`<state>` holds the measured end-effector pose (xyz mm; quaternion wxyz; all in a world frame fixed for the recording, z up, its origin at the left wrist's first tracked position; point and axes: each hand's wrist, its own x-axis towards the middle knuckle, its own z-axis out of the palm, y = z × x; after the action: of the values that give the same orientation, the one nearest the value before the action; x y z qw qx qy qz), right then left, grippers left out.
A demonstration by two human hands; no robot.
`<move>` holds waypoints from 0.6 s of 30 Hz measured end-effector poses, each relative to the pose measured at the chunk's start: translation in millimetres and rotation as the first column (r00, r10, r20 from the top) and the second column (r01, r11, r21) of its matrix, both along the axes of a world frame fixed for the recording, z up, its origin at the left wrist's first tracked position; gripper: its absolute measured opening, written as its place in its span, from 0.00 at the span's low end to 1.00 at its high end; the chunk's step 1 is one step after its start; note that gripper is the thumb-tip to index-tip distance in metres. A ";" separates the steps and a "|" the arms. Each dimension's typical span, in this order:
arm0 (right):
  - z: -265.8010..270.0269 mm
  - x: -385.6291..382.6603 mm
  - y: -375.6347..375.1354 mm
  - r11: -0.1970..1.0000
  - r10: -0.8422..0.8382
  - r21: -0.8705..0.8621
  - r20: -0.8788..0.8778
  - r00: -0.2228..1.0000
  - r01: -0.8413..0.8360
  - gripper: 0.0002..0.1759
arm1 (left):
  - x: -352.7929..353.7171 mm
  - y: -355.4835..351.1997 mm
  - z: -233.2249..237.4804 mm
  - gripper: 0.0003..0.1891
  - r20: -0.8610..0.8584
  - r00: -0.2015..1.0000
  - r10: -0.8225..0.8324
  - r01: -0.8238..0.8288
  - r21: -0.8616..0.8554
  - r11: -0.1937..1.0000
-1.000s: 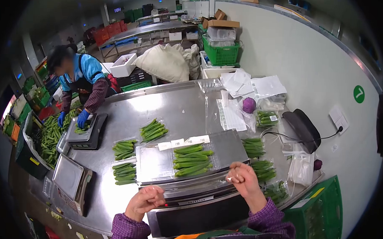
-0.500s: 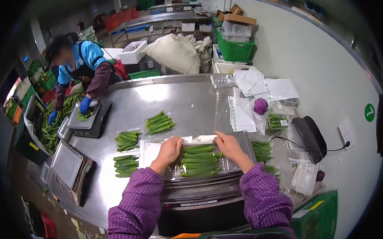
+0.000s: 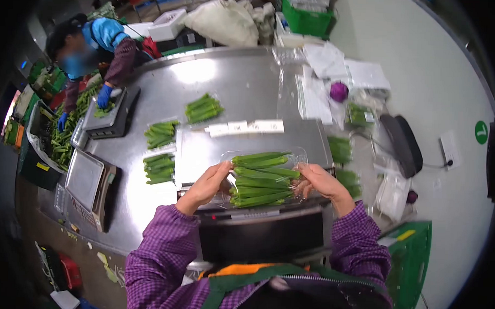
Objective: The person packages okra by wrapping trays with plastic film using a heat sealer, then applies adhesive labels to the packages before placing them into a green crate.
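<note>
Between my two hands is a clear plastic pack of okra (image 3: 260, 179), its green pods lying side by side. My left hand (image 3: 209, 183) grips the left end of the pack, thumb at the upper corner. At the opposite end, my right hand (image 3: 321, 183) closes its fingers on the clear plastic edge. The pack is over the front of a flat metal-topped wrapping machine (image 3: 196, 144). Beyond it, a row of white labels (image 3: 248, 127) lies on the machine's far part. More okra packs (image 3: 160, 168) rest to the left, and another okra bundle (image 3: 204, 108) lies behind.
At the left, a co-worker in blue gloves (image 3: 105, 95) handles okra on a scale (image 3: 104, 122) beside a full crate. A second scale (image 3: 86, 179) stands nearer. Papers (image 3: 321, 59), a purple cabbage (image 3: 339, 92) and a black device (image 3: 401, 146) occupy the right side by the wall.
My hands have shifted from the far edge of the okra pack to its two ends. The view has tilted downward, and the labels behind the pack are now uncovered.
</note>
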<state>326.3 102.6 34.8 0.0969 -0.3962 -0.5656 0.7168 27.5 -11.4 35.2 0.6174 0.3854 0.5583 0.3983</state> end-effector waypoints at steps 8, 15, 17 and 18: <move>-25.3 43.7 -110.1 0.949 0.094 -0.309 0.095 0.991 -0.060 0.27 | 35.9 -119.7 -57.4 0.29 0.154 0.985 0.073 -0.012 -0.365 0.931; -46.4 62.1 -158.6 0.913 0.156 -0.394 0.092 0.983 -0.108 0.22 | 50.7 -167.1 -60.9 0.29 0.086 0.991 0.101 -0.046 -0.490 0.870; -48.0 71.5 -174.6 0.941 0.100 -0.336 0.141 0.985 -0.047 0.19 | 52.7 -188.8 -60.6 0.28 0.031 0.994 0.102 -0.073 -0.492 0.868; -48.8 74.8 -181.4 0.965 0.044 -0.262 0.182 0.982 0.005 0.18 | 54.3 -200.1 -63.8 0.27 -0.108 0.985 0.133 -0.166 -0.411 0.896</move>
<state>401.1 -78.8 -14.0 -0.0167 -0.4653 -0.4767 0.7457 81.9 -211.5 -28.6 0.6312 0.2151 0.6819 0.3006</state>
